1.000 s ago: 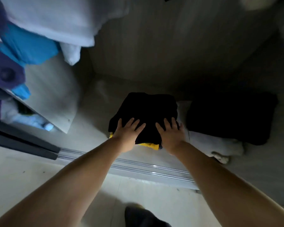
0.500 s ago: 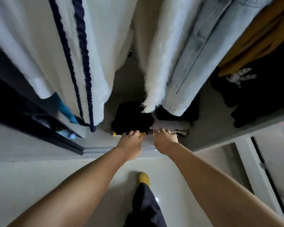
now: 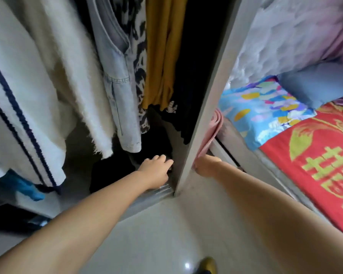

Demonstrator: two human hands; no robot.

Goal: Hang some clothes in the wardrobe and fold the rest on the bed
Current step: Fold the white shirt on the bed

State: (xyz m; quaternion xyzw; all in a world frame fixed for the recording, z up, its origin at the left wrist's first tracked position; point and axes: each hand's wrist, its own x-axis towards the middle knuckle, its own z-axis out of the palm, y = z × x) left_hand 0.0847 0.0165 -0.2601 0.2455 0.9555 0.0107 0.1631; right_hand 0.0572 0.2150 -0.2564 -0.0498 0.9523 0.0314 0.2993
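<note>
Wardrobe (image 3: 202, 95) clothes lie released; both hands, left (image 3: 156, 171) and right (image 3: 206, 165), have withdrawn, loosely open, empty.

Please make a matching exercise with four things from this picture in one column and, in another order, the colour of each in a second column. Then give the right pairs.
Things:
1. hanging trousers
2. denim garment
3. pillow
4. blanket

Colours:
A. red with yellow characters
B. mustard yellow
C. grey-blue
D. pale washed blue

Right pairs: 1-B, 2-D, 3-C, 4-A.
</note>
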